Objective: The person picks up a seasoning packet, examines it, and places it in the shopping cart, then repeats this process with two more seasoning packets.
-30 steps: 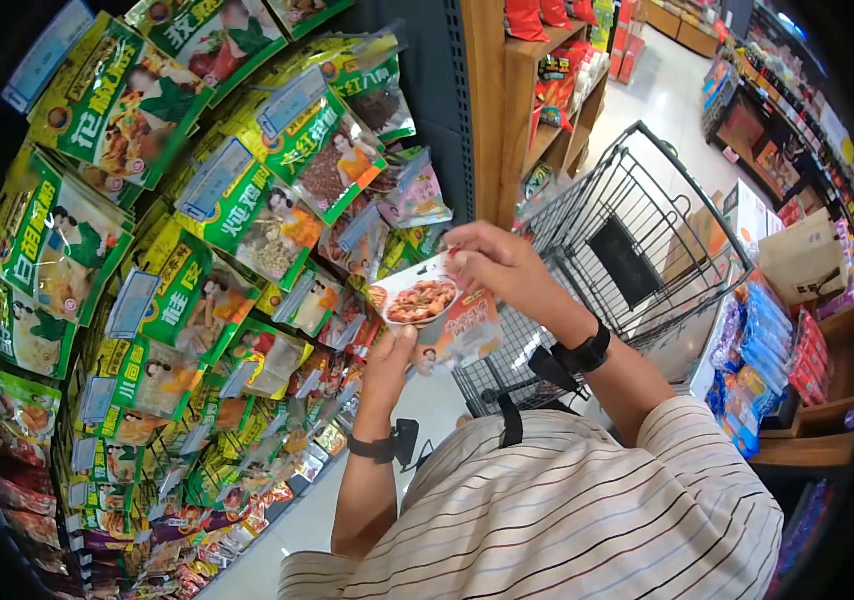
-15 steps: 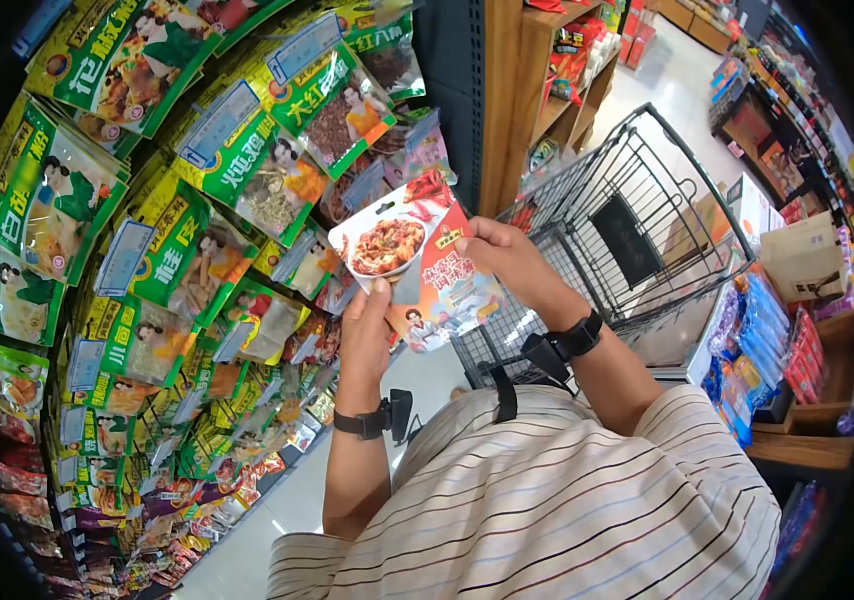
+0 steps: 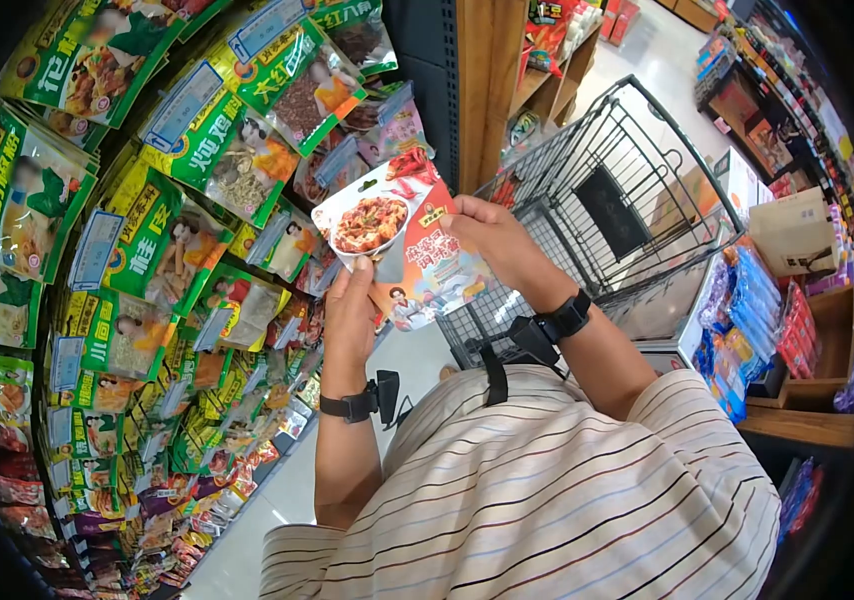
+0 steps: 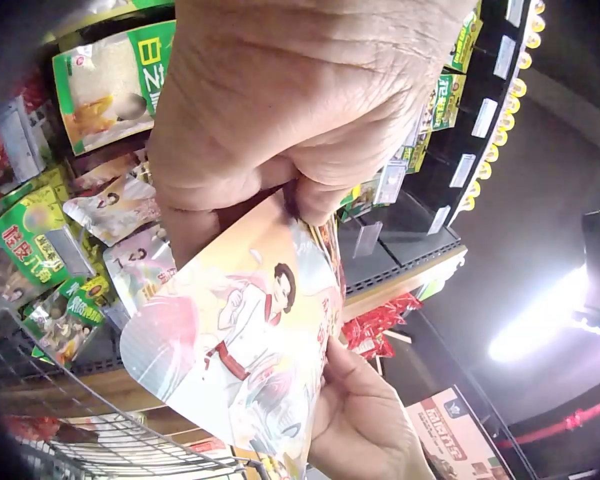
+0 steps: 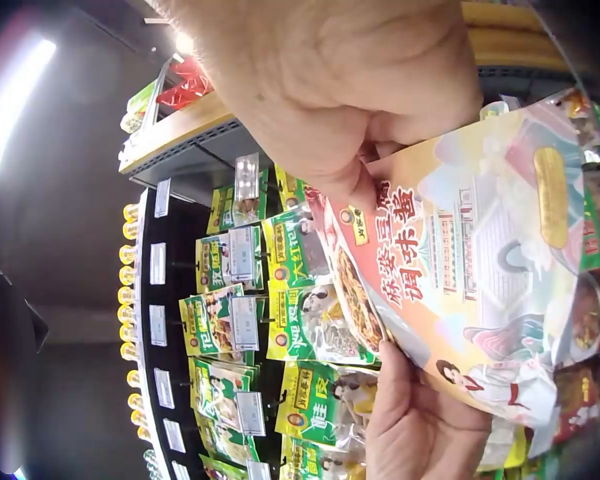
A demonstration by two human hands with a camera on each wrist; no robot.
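Observation:
In the head view both hands hold one seasoning packet (image 3: 399,240), orange-red, with a bowl of food printed on its white top. My left hand (image 3: 359,275) pinches its lower left edge from below. My right hand (image 3: 459,218) grips its right edge, fingers curled over the front. The packet is held in the air in front of the hanging display. The left wrist view shows my left hand (image 4: 290,195) pinching the packet (image 4: 245,350), with the right hand's fingers below. In the right wrist view my right hand (image 5: 365,165) holds the packet's top (image 5: 480,260).
A rack of several green and red hanging spice packets (image 3: 177,190) fills the left side. A black wire shopping cart (image 3: 617,200) stands just right of the hands. Wooden shelves (image 3: 507,70) lie behind it, and more goods (image 3: 767,320) line the right aisle.
Both hands have lifted the packet up and to the left, closer to the hanging rack. It has turned so its printed front faces the head camera more fully.

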